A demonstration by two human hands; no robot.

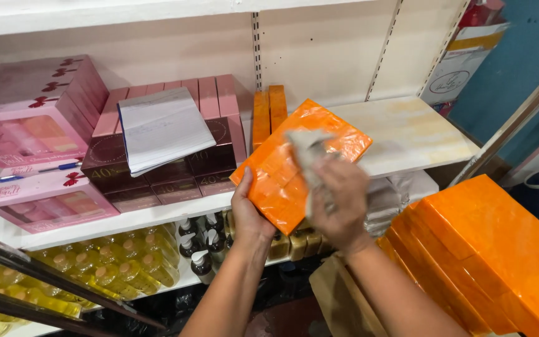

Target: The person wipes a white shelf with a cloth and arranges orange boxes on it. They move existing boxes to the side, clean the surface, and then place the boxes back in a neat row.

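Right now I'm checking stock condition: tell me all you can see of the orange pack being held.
The orange pack is a flat, glossy, film-wrapped block, apparently of several boxes. It is held tilted before the shelf. The left hand grips its lower edge; the right hand presses a pale cloth on its face.

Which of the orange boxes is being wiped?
The orange box held tilted in the left hand; the right hand presses a cloth on it. Others sit untouched.
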